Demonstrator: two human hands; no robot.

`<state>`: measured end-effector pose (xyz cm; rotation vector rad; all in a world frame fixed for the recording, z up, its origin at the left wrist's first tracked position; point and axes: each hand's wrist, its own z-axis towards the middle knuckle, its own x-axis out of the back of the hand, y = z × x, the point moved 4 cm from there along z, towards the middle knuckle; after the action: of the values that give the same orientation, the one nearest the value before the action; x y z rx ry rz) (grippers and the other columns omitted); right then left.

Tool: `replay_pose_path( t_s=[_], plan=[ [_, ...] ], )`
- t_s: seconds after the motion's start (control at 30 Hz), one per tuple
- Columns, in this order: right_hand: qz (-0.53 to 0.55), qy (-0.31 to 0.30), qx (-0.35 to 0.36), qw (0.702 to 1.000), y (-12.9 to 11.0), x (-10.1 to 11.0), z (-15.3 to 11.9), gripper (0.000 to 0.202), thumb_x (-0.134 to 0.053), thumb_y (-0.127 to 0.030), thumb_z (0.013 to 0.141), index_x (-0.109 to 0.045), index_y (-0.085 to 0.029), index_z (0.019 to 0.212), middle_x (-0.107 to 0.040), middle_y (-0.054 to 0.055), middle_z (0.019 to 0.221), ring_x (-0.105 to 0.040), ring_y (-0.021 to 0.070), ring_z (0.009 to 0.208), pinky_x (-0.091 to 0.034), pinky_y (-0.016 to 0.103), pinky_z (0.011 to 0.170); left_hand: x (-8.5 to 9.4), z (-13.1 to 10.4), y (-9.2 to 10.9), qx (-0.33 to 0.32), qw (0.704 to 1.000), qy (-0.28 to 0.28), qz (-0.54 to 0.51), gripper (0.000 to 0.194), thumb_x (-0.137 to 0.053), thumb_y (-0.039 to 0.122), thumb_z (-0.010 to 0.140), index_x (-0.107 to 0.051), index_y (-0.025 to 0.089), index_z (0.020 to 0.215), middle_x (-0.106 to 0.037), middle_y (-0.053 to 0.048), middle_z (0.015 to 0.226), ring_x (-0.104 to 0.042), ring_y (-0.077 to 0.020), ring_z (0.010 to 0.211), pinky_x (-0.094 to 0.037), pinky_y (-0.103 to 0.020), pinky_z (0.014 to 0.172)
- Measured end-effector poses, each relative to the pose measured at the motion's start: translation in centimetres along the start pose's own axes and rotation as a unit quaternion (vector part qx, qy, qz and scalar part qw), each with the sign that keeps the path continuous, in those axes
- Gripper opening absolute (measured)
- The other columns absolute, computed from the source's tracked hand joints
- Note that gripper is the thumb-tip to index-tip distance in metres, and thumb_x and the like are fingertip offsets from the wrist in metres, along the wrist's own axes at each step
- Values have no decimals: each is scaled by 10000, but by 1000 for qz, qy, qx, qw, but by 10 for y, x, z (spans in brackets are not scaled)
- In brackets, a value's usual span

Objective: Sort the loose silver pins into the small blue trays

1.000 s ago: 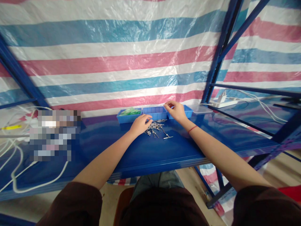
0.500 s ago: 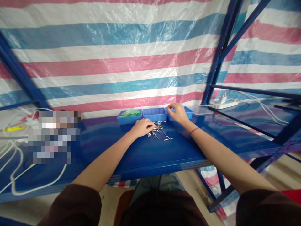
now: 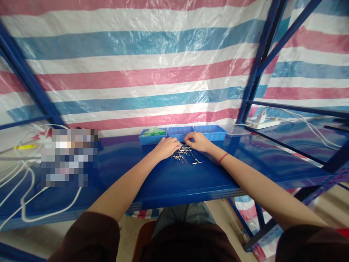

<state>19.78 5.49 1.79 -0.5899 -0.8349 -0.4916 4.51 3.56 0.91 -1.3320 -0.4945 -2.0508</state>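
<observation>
Small silvery metal pins (image 3: 180,156) lie in a loose pile on the blue table, with one T-shaped piece (image 3: 197,162) at the pile's near right side. My left hand (image 3: 167,147) rests at the pile's left edge, its fingers curled together; whatever they hold is hidden. Over the far right part of the pile is my right hand (image 3: 196,141), thumb and fingers pinched, the contents too small to make out. Behind the hands stand three blue bins: the left bin (image 3: 152,139) with green material in it, the middle bin (image 3: 178,134) and the right bin (image 3: 218,134).
Blurred-out items (image 3: 68,156) and white cables (image 3: 32,214) lie on the left of the table (image 3: 169,182). A clear lid (image 3: 237,130) sits right of the bins. Farther right are a white power strip (image 3: 265,123) and blue frame posts (image 3: 256,69).
My right hand has moved left and down from the right bin to the pile, uncovering that bin. My left hand stays at the pile, its fingers slightly shifted. The view has shifted slightly.
</observation>
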Motion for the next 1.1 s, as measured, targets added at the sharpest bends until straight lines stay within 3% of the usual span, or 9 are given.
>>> replay_pose_path(
  t_s=[0.2,0.5,0.77,1.1],
  plan=[
    [138,-50,-27,989,0,-15,-2,194,-552,-266,748,-674,-146,840,-679,39,795,-588,141,701,-445,264,693,1,2,-4,49,988,97,-107,226,-362,259,901,-575,182,904,-631,-50,914,-585,-164,872,-441,-290,799],
    [211,-31,-51,976,-4,-19,-2,358,-539,-471,773,-640,-131,725,-605,9,641,-499,111,586,-406,251,608,3,2,-3,118,961,131,-211,179,-452,293,854,-592,189,896,-691,-31,839,-645,-167,784,-491,-274,726],
    [200,-31,-49,978,-3,-20,-1,317,-512,-409,784,-597,-141,638,-565,0,604,-479,107,567,-394,251,602,4,1,-3,114,957,141,-228,183,-492,335,831,-609,195,842,-689,-6,809,-639,-148,726,-485,-241,671],
    [200,-29,-21,979,0,-22,-1,256,-508,-358,793,-625,-141,724,-597,10,663,-508,115,610,-403,253,622,8,4,1,62,969,145,-189,180,-476,271,849,-637,191,862,-668,-23,873,-606,-148,797,-457,-255,740]
  ],
)
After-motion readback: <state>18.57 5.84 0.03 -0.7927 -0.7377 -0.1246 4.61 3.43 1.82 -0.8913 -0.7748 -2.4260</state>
